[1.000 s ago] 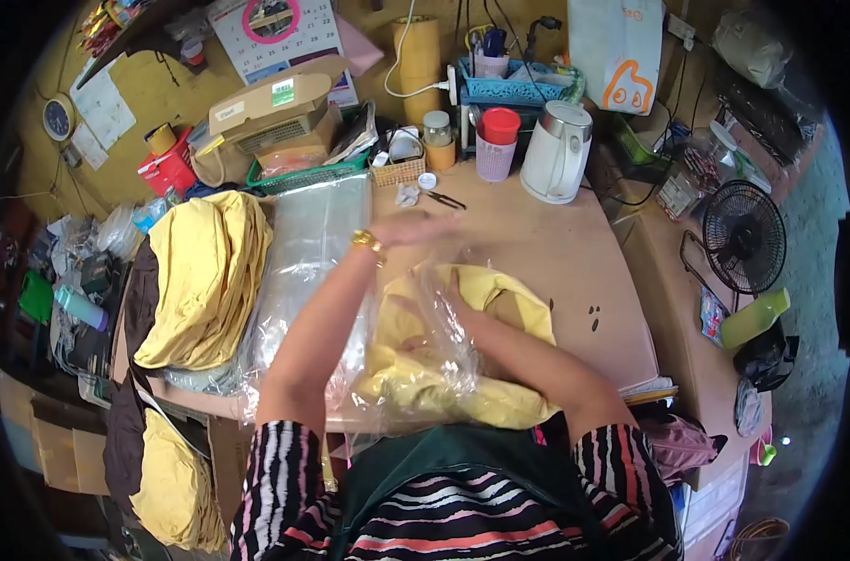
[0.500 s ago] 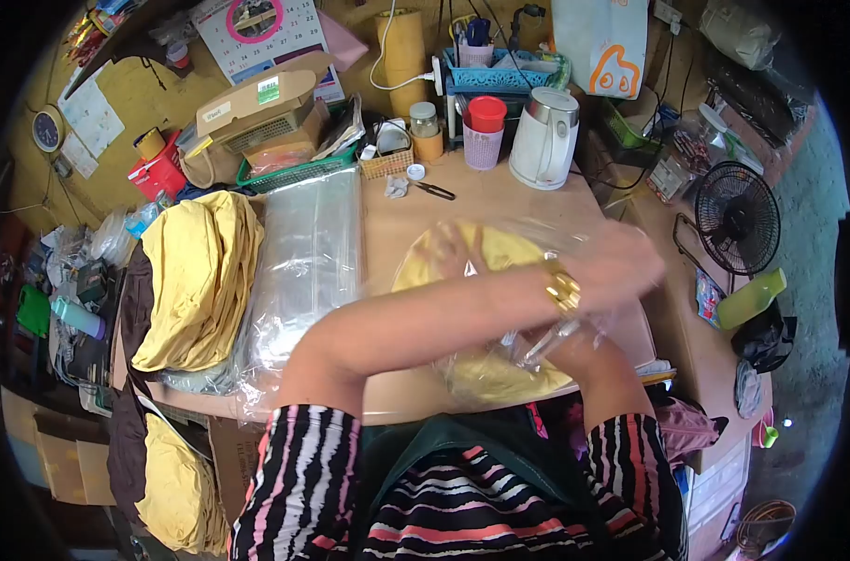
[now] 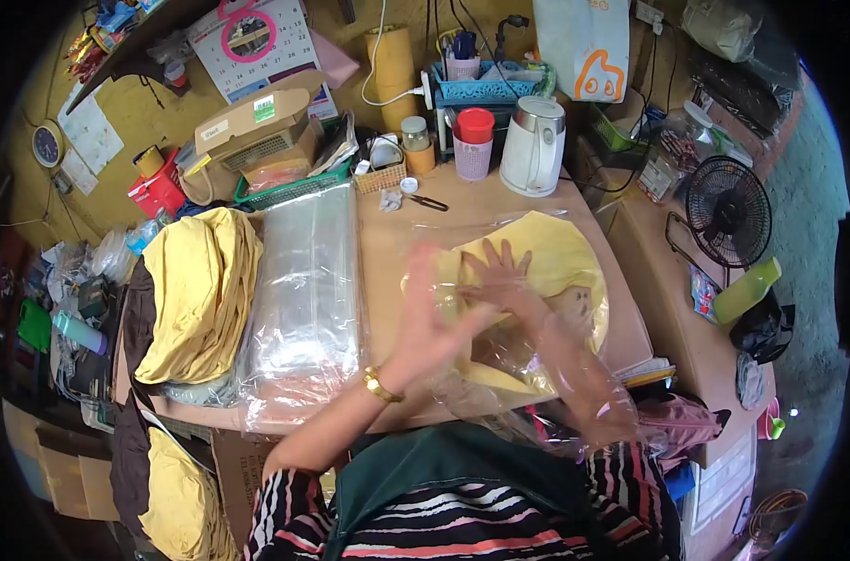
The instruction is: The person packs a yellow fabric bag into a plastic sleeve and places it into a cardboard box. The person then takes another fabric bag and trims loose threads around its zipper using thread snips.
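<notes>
A folded yellow cloth item (image 3: 546, 248) with a brown patch lies on the table inside a clear plastic bag (image 3: 574, 365). My right hand (image 3: 501, 279) rests on the cloth with its fingers spread, and the clear film wraps round my right forearm. To its left, my left hand (image 3: 432, 323) is raised above the bag's left side, thumb out and fingers up, blurred by motion. It shows nothing held, and a gold band circles its wrist. A stack of clear plastic bags (image 3: 308, 271) lies left of the hands, beside a pile of yellow cloth items (image 3: 200, 294).
Small pliers-like tool (image 3: 425, 201) and a white cap (image 3: 409, 185) lie at the back. Behind stand an electric kettle (image 3: 534, 148), a pink cup with red lid (image 3: 473, 145) and a green basket (image 3: 299, 190). A black fan (image 3: 728, 213) and green bottle (image 3: 747, 290) are at right.
My left hand has swung from the far right back to the left of the bag. The yellow cloth now shows more fully, with my right hand flat on it and the film along my right forearm.
</notes>
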The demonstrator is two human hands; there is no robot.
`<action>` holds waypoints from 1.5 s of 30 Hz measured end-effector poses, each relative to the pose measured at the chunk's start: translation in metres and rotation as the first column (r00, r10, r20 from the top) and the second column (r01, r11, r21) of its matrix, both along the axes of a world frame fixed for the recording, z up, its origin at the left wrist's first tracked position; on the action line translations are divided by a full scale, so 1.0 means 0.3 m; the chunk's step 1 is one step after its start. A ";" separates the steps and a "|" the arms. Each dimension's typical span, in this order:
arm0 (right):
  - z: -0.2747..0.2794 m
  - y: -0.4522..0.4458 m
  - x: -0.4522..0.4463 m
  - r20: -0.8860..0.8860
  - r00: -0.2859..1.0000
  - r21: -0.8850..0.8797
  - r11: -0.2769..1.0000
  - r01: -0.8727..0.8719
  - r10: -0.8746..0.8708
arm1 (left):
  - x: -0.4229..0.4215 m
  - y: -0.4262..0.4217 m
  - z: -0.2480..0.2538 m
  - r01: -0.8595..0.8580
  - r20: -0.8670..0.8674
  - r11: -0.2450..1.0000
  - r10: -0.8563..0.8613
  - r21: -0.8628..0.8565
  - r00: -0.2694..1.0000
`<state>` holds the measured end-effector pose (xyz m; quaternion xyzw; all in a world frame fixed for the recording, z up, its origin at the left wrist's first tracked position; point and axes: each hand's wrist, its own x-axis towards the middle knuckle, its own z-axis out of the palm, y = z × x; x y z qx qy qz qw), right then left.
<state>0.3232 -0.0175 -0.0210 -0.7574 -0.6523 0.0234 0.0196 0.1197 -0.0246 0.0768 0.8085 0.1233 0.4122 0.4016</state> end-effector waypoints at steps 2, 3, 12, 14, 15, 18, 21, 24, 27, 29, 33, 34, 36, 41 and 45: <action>-0.071 0.091 -0.001 0.118 0.993 -0.017 0.999 0.028 -0.026 | -0.050 0.035 -0.202 -0.048 0.070 0.728 0.131 -0.684 0.989; -0.098 0.119 -0.015 -0.082 0.992 0.142 0.987 -0.079 0.092 | -0.067 0.005 -0.208 -0.066 0.028 0.433 0.206 -0.899 0.978; -0.080 0.225 -0.038 -0.103 0.994 0.070 0.997 -0.014 0.021 | -0.078 -0.107 -0.345 0.187 0.212 0.286 0.057 -0.940 0.976; -0.051 0.226 -0.037 -0.103 0.993 0.071 0.995 0.063 -0.055 | -0.103 -0.113 -0.244 -0.104 -0.221 0.299 -0.390 -0.949 0.894; -0.036 0.212 -0.041 -0.100 0.994 0.037 0.998 0.046 -0.042 | -0.122 -0.116 -0.209 -0.163 -0.328 0.340 -0.511 -0.926 0.794; -0.057 0.112 -0.031 0.040 0.977 0.086 0.974 -0.211 0.208 | -0.180 -0.104 -0.291 0.196 0.184 -0.007 -0.377 -0.981 0.908; -0.069 0.082 -0.026 -0.013 0.876 0.166 0.865 -0.474 0.483 | -0.205 -0.045 -0.332 0.292 0.341 -0.281 -0.142 -0.914 0.929; -0.097 0.070 -0.130 -0.024 0.886 0.075 0.885 -0.460 0.462 | -0.124 -0.107 -0.412 0.178 0.146 0.086 -0.288 -0.980 0.946; -0.048 0.122 -0.183 -0.084 0.950 0.056 0.953 -0.297 0.301 | -0.107 -0.119 -0.350 0.061 -0.105 0.382 -0.398 -0.922 0.911; -0.048 0.126 -0.199 -0.079 0.971 0.046 0.974 -0.223 0.226 | -0.136 -0.102 -0.355 0.037 -0.196 0.455 -0.455 -0.890 0.868; -0.065 0.059 -0.235 -0.087 0.964 0.064 0.967 -0.245 0.250 | -0.228 0.004 -0.394 0.117 0.120 -0.029 -0.171 -0.993 0.978; -0.073 0.031 -0.249 -0.087 0.947 0.039 0.951 -0.307 0.309 | -0.245 0.051 -0.358 0.139 0.142 -0.114 -0.018 -0.984 0.990; -0.086 -0.018 -0.269 -0.257 0.853 0.075 0.889 -0.451 0.454 | -0.256 0.054 -0.373 0.159 0.152 -0.084 0.084 -0.984 0.985; -0.075 0.030 -0.074 -0.193 0.924 0.181 0.937 -0.299 0.332 | -0.235 -0.027 -0.394 0.026 0.044 0.110 0.167 -0.994 0.985; -0.122 0.097 0.091 0.030 0.990 0.283 0.951 0.127 -0.141 | -0.277 -0.104 -0.368 -0.122 -0.113 0.155 0.066 -0.980 0.991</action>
